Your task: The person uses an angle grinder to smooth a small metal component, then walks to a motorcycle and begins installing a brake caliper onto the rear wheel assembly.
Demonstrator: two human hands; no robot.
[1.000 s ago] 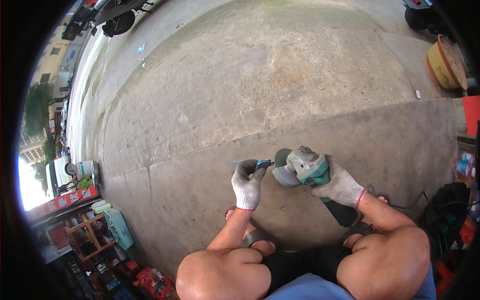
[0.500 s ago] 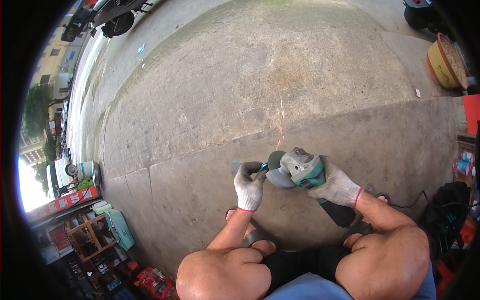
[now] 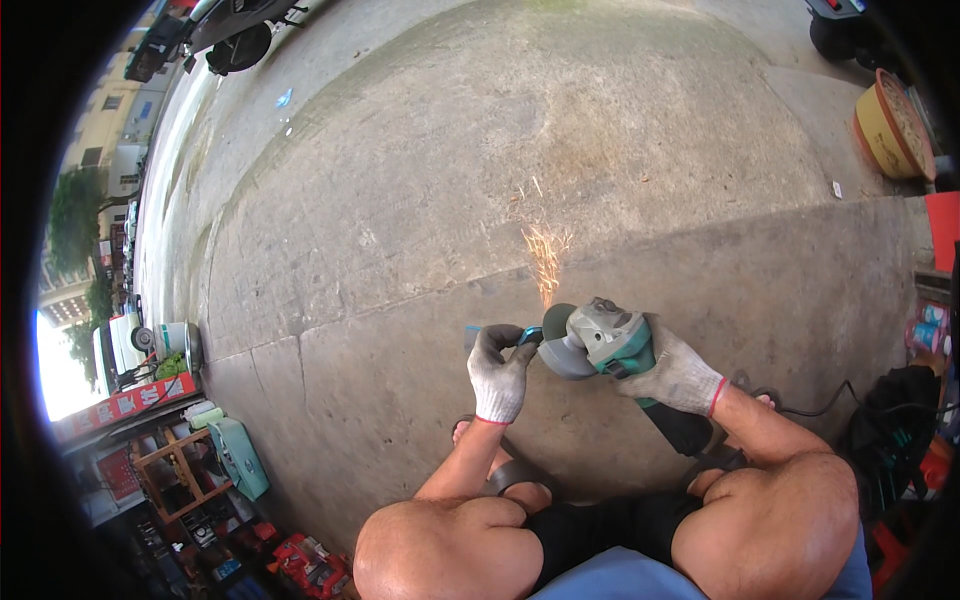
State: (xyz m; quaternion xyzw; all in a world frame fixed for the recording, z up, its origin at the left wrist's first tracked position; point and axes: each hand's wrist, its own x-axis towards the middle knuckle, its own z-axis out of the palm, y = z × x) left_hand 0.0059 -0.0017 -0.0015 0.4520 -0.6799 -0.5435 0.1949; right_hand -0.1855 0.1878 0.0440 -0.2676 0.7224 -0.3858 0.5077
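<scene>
My right hand (image 3: pixel 676 372), in a whitish work glove with a red cuff, is wrapped round the head end of a grey and green angle grinder (image 3: pixel 610 335). A dark disc (image 3: pixel 557 319) with a grey guard sits at the grinder's left side. My left hand (image 3: pixel 498 378), gloved with dark fingertips, pinches a small blue piece (image 3: pixel 531 335) whose kind I cannot make out. That piece meets the disc's left edge, and orange sparks (image 3: pixel 544 258) fly from there away from me. A bluish end also shows left of the left glove. The grinder's dark handle points back toward my knees.
Concrete ground (image 3: pixel 420 220) spreads ahead. A yellow planter pot (image 3: pixel 885 128) stands far right. At the far left is a parked motorbike (image 3: pixel 235 35). A teal case (image 3: pixel 238 458) and red tools (image 3: pixel 308 565) lie near left. A black cord (image 3: pixel 825 412) runs to the right.
The spark stream has grown from a thin streak to a wide spray. The grinder has shifted slightly to the right; my left hand has hardly moved.
</scene>
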